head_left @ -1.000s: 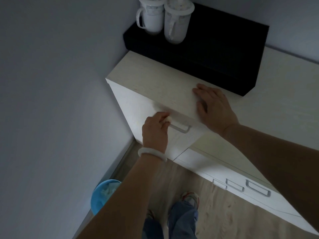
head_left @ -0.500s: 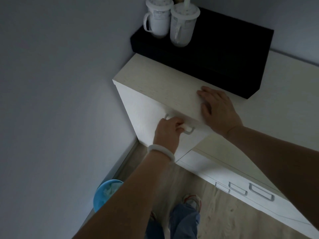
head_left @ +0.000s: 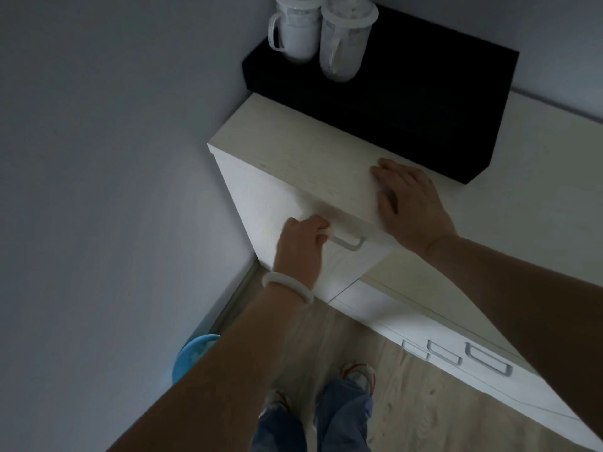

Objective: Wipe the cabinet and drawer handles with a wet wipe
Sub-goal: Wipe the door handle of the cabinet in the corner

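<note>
Dim room, grey wall (head_left: 98,158) fills the 9 o'clock side. Pale wood-grain cabinet (head_left: 293,151) sits in the corner, running from centre out to 3 o'clock, with a lower section stepping toward 4 o'clock. Wood-look floor (head_left: 424,402) at 5–6 o'clock. Black box (head_left: 440,102) lies on the cabinet top at 1 o'clock, against the back wall; two white lidded mugs (head_left: 339,40) stand on its 12 o'clock end, touching or nearly so. Person's legs in blue jeans (head_left: 342,415) and sneakers at 6 o'clock. Blue round bin or bowl (head_left: 192,353) at 7 o'clock on the floor by the wall, partly hidden behind the left forearm. Right hand (head_left: 411,207) lies flat, fingers straight, palm down on the cabinet top near its front edge, holding nothing. Left hand (head_left: 300,246), white bangle (head_left: 287,287) on the wrist, is just below that front edge, fingers curled round the left end of the metal handle (head_left: 349,241) on the upper cabinet front; something white shows at the fingertips, likely the wet wipe (head_left: 325,232), pressed against the handle, too small and blurred to be sure. Right end of the handle is bare. Three more metal handles (head_left: 489,358) sit on the lower drawer fronts at 4 o'clock, well apart from both hands.
</note>
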`<state>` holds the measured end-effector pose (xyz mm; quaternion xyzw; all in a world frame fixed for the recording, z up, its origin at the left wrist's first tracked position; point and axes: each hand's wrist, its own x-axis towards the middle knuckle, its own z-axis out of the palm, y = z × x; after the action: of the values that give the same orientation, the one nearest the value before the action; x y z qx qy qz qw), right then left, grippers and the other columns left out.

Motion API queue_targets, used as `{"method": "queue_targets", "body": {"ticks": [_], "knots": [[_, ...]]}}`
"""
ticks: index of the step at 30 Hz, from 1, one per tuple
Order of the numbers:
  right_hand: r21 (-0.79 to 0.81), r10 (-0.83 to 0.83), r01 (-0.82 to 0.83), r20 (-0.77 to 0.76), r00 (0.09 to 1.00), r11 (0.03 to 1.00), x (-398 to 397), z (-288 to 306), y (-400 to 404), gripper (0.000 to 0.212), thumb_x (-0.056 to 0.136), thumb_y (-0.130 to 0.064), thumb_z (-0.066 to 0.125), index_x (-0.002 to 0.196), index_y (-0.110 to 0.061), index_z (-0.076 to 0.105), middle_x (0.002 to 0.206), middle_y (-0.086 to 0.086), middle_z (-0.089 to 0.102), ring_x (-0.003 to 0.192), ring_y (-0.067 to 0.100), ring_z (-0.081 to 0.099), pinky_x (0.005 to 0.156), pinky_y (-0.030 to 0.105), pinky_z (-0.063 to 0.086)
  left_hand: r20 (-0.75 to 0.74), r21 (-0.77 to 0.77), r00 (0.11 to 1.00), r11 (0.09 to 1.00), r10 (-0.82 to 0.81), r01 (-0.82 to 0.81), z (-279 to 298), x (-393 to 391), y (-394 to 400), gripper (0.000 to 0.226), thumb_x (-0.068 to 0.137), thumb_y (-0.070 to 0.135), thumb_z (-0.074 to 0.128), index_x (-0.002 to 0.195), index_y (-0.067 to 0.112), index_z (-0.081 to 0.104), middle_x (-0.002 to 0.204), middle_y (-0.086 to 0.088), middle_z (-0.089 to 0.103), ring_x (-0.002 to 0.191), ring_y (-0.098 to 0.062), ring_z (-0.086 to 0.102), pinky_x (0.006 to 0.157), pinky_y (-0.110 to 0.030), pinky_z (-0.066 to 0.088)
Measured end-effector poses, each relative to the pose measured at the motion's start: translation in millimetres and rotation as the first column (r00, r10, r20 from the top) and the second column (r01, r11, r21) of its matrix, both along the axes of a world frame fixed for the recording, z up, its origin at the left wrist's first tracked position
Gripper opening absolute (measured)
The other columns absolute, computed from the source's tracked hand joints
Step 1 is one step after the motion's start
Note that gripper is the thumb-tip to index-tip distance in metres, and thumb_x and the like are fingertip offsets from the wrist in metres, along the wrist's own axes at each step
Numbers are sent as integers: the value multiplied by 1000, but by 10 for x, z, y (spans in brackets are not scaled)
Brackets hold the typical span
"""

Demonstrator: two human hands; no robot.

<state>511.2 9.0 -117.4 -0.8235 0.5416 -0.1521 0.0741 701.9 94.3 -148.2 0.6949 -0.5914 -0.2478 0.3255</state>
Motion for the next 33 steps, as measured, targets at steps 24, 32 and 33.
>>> {"method": "queue_targets", "body": {"ticks": [24, 32, 33], "knots": [[15, -14, 14, -18, 1000, 1000, 13, 41, 29, 46, 98, -25, 41, 143, -20, 43, 150, -2, 39, 134, 21, 33, 114, 35, 23, -122, -33, 987, 993, 104, -109, -66, 166, 51, 36, 91, 3, 58, 124, 18, 61, 104, -5, 57, 83, 2, 53, 79, 5, 35], [20, -14, 15, -28, 1000, 1000, 3, 36, 24, 46, 98, -28, 40, 144, -21, 41, 151, -3, 38, 135, 19, 32, 114, 33, 21, -228, -52, 974, 999, -9, -3, 44, -189, 232, 24, 87, 7, 65, 105, 20, 73, 102, -2, 67, 89, -15, 63, 86, -31, 55], [15, -12, 12, -28, 1000, 1000, 4, 36, 22, 46, 98, -27, 40, 144, -21, 42, 150, -2, 39, 134, 19, 33, 114, 33, 21, -282, -9, 954, 994, 106, -113, 76, -95, 191, 23, 87, 10, 66, 106, 22, 73, 103, -2, 67, 87, -12, 63, 87, -26, 54]]}}
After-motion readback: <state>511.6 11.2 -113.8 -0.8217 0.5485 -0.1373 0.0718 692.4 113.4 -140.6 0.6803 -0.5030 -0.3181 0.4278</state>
